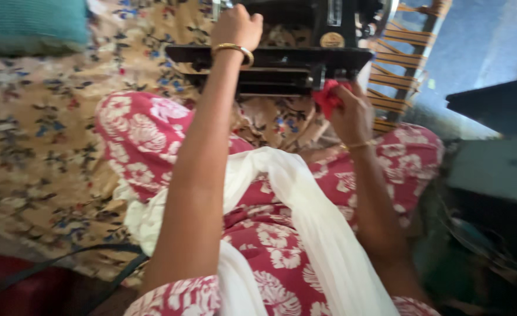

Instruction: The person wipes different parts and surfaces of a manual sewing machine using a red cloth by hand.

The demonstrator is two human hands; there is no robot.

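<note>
The left hand (237,26) sits at twelve o'clock in the view, closed into a loose fist on the bed of the black sewing machine (282,58); whether it grips anything cannot be told. A gold bangle (233,50) rings its wrist. The right hand (350,114), at about one o'clock from the centre, has its fingers curled shut around a bunched red cloth (329,96). The cloth pokes out at the hand's ten o'clock side, touching the machine's front right corner. A white scarf (305,216) runs across the lap over a red dress with white flowers (147,140). A tan flowered sheet (42,134) lies at nine o'clock.
</note>
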